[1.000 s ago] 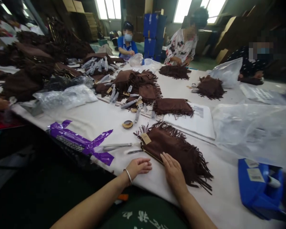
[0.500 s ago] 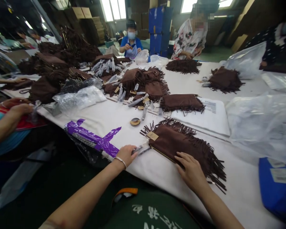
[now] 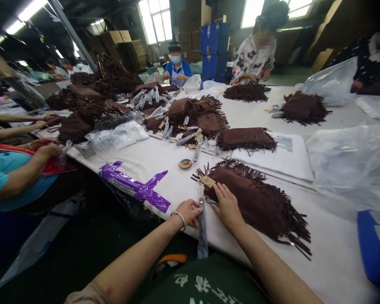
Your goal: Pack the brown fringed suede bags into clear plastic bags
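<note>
A dark brown fringed pouch bag (image 3: 256, 200) lies flat on the white-covered table in front of me. Its narrow wrist strap (image 3: 202, 236), wrapped in clear plastic, runs from the left end down over the table edge. My left hand (image 3: 188, 213) pinches this strap near a round metal snap. Flat on the left end of the bag rests my right hand (image 3: 228, 207), fingers stretched out beside a tan paper tag (image 3: 208, 181). What lies under the right palm is hidden.
A small round dish (image 3: 185, 164) and purple tape (image 3: 136, 185) are left of the bag. Beyond lie another fringed bag (image 3: 245, 139) on white sheets (image 3: 291, 158) and a pile of bags (image 3: 190, 112). Clear plastic bags (image 3: 354, 162) lie at right. Co-workers surround the table.
My left hand has swung the wrapped strap from pointing left to hanging toward me. My right hand has slid left along the bag to its tagged end.
</note>
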### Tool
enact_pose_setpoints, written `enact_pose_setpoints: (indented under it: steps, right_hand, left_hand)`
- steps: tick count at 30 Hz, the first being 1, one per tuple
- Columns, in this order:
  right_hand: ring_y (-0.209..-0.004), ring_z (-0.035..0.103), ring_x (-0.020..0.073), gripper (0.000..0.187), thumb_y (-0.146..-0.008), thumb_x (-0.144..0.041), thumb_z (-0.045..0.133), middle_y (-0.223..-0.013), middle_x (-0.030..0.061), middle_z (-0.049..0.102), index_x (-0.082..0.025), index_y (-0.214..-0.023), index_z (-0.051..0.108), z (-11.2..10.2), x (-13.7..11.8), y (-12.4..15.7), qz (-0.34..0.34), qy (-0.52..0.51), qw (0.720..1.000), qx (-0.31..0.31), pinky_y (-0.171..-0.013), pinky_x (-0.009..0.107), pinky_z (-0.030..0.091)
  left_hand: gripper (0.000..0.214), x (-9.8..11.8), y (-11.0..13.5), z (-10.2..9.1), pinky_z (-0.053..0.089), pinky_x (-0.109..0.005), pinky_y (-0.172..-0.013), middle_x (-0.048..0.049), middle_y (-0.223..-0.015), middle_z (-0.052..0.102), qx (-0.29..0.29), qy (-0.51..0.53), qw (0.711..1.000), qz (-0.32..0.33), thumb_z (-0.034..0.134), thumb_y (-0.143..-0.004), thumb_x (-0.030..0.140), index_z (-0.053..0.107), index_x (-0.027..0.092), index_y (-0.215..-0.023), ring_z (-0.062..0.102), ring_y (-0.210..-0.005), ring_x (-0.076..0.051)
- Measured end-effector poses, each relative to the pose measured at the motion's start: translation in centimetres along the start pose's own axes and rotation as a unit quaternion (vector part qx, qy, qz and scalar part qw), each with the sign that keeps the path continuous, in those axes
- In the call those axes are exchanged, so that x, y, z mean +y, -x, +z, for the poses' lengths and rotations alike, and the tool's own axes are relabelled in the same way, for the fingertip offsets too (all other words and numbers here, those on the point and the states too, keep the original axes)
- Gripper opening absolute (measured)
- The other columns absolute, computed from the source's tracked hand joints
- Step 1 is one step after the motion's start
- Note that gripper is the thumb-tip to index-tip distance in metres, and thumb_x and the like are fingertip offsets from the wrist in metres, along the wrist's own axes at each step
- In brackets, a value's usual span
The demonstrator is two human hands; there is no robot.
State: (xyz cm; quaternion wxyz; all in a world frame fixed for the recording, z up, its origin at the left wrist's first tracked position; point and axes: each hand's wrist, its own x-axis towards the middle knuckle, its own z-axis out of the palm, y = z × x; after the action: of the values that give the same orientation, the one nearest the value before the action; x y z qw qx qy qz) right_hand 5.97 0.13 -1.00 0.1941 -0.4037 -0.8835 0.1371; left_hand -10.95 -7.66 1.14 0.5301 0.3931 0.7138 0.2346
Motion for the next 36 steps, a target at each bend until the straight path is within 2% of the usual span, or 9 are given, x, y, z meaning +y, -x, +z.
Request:
enact_pose_setpoints:
  steps: [3, 7, 14, 17, 21, 25, 29, 33, 36]
  right_hand:
    - [-0.113, 0.046, 0.0307, 0.049, -0.083, -0.021, 0.056, -0.121, 0.0147, 0.053, -0.017, -0.131, 0.045, -1.4, 1.6, 0.7, 0.0, -0.024, 1.0, -0.012, -0.094, 0.046, 0.039]
    - [-0.091, 0.056, 0.0209, 0.023, -0.087, -0.02, 0.053, -0.095, 0.006, 0.06, -0.022, -0.108, 0.062, -3.4, 2.6, 1.1, -0.046, -0.063, 0.995, -0.056, -0.082, 0.033, 0.047]
    - [-0.101, 0.055, 0.0174, 0.029, -0.088, -0.025, 0.056, -0.106, 0.0023, 0.062, -0.028, -0.116, 0.058, -6.7, 3.5, 5.7, -0.068, -0.118, 0.986, -0.097, -0.087, 0.03, 0.047]
    - [-0.124, 0.041, 0.0199, 0.038, -0.092, -0.028, 0.048, -0.128, 0.0051, 0.053, -0.027, -0.13, 0.047, -7.1, 4.9, 7.0, -0.04, -0.133, 0.989, -0.056, -0.103, 0.039, 0.036]
    - [-0.131, 0.033, 0.0207, 0.04, -0.089, -0.03, 0.051, -0.137, -0.001, 0.046, -0.033, -0.129, 0.048, -8.0, 9.8, 4.9, 0.015, -0.073, 0.997, -0.027, -0.111, 0.046, 0.02]
    - [-0.125, 0.041, 0.0274, 0.034, -0.086, -0.04, 0.053, -0.125, 0.0053, 0.057, -0.027, -0.116, 0.06, -11.1, 17.2, 0.8, 0.14, -0.067, 0.987, 0.049, -0.107, 0.053, 0.025]
    - [-0.125, 0.041, 0.0289, 0.046, -0.09, -0.046, 0.041, -0.129, 0.0147, 0.052, -0.015, -0.121, 0.055, -14.4, 20.9, 1.6, 0.235, -0.086, 0.951, 0.18, -0.106, 0.053, 0.027]
    - [-0.115, 0.052, 0.0222, 0.047, -0.094, -0.048, 0.029, -0.127, 0.0084, 0.055, -0.021, -0.128, 0.049, -13.5, 16.6, 8.2, 0.287, -0.17, 0.911, 0.243, -0.098, 0.043, 0.042]
    - [-0.103, 0.061, 0.0245, 0.046, -0.09, -0.054, 0.04, -0.113, 0.0101, 0.064, -0.019, -0.113, 0.06, -10.8, 11.4, 13.9, 0.378, -0.445, 0.762, 0.28, -0.094, 0.044, 0.046]
  left_hand:
    - [0.023, 1.2, -1.2, 2.0, 0.039, -0.018, -0.038, 0.0028, -0.053, 0.061, -0.025, 0.031, 0.999, -0.017, 0.052, -0.086, 0.034, 0.051, 0.013, -0.095, 0.059, -0.04, -0.012]
    - [0.029, 2.3, -1.8, 4.6, 0.037, -0.017, -0.036, 0.003, -0.046, 0.057, -0.053, 0.048, 0.997, -0.026, 0.049, -0.088, 0.041, 0.053, 0.012, -0.085, 0.053, -0.033, -0.01]
    - [0.033, 0.5, 2.8, 6.9, 0.032, -0.018, -0.032, 0.0, -0.056, 0.064, -0.139, 0.02, 0.99, 0.007, 0.045, -0.087, 0.048, 0.051, 0.015, -0.088, 0.055, -0.034, -0.013]
    - [0.033, 1.1, 3.5, 5.7, 0.045, -0.023, -0.048, -0.0019, -0.069, 0.067, -0.061, -0.057, 0.983, 0.162, 0.041, -0.09, 0.045, 0.057, 0.017, -0.083, 0.061, -0.049, -0.013]
    - [0.018, 3.1, 1.2, 5.2, 0.043, -0.037, -0.088, -0.0046, -0.098, 0.066, 0.077, -0.201, 0.872, 0.44, 0.047, -0.089, 0.028, 0.062, 0.022, -0.099, 0.06, -0.094, -0.02]
    - [0.018, 3.4, -1.4, 6.2, 0.04, -0.041, -0.088, -0.0053, -0.102, 0.064, 0.08, -0.299, 0.81, 0.498, 0.047, -0.089, 0.021, 0.062, 0.021, -0.1, 0.055, -0.097, -0.021]
    - [0.023, 3.4, -1.8, 6.9, 0.038, -0.043, -0.091, -0.0069, -0.107, 0.061, 0.087, -0.352, 0.78, 0.51, 0.05, -0.088, 0.021, 0.058, 0.02, -0.11, 0.053, -0.101, -0.023]
    - [0.034, 5.2, -2.7, 9.2, 0.038, -0.044, -0.095, -0.0093, -0.119, 0.056, 0.05, -0.408, 0.717, 0.563, 0.05, -0.089, 0.024, 0.051, 0.019, -0.122, 0.048, -0.111, -0.025]
    - [0.035, 7.4, -4.4, 12.1, 0.044, -0.041, -0.083, -0.0126, -0.113, 0.057, 0.014, -0.455, 0.668, 0.588, 0.043, -0.091, 0.019, 0.046, 0.015, -0.126, 0.051, -0.103, -0.025]
